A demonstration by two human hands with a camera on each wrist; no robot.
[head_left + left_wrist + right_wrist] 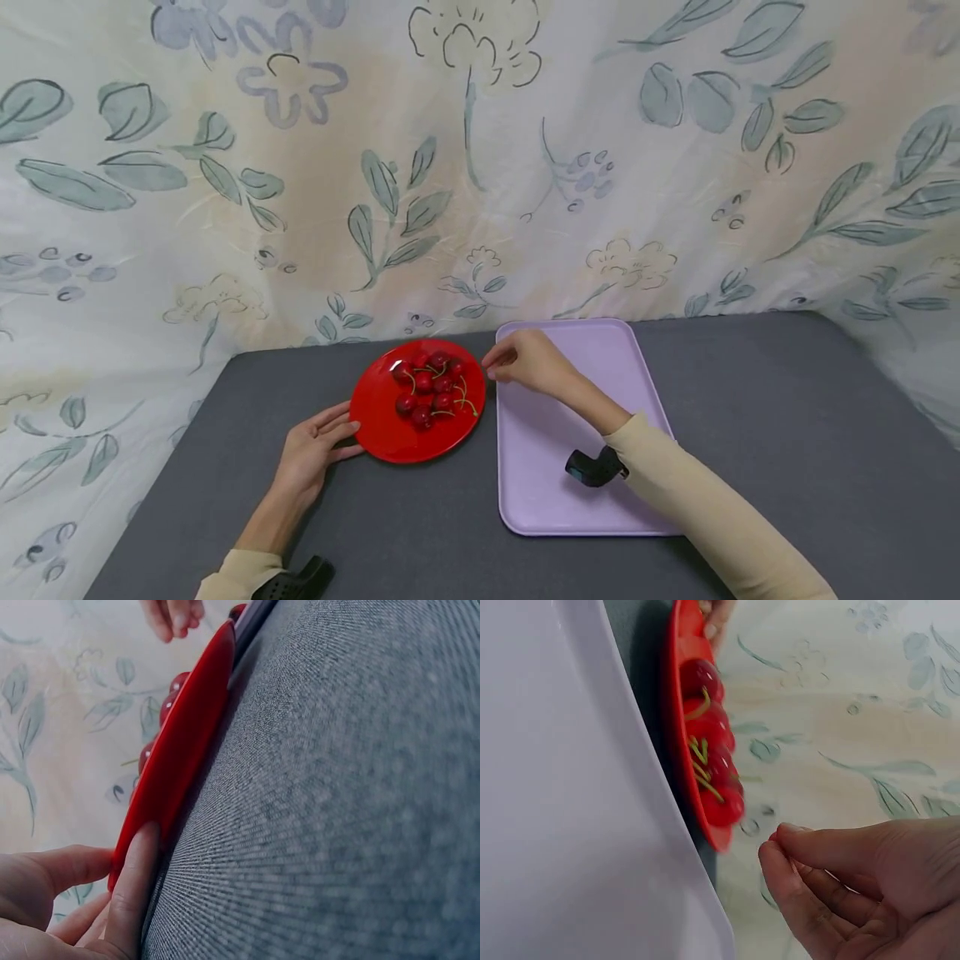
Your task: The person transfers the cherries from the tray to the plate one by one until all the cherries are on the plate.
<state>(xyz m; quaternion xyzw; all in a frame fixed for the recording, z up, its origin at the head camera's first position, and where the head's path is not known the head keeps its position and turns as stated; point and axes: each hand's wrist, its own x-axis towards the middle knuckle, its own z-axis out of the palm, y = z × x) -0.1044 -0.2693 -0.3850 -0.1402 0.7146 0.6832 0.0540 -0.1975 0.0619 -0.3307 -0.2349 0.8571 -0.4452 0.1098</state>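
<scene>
The red plate [390,446] stands on the dark grey cloth with several dark red cherries [423,382] on it, some with green stems. My left hand [313,446] grips the plate's left rim; in the left wrist view the thumb is at the rim and a finger [136,881] lies along the underside. Just off the right rim, over the left edge of the lilac tray [573,483], is my right hand [534,360]. Its thumb and index fingertips are close together in the right wrist view, with nothing visible between them. Behind the plate's far rim in the left wrist view peeks a dark red round thing [238,610].
The tray lies right of the plate, a narrow gap between them, and my right forearm crosses above it. A flowered fabric [480,167] hangs behind the dark grey table [787,417]. Black wrist cameras [595,467] sit on both wrists.
</scene>
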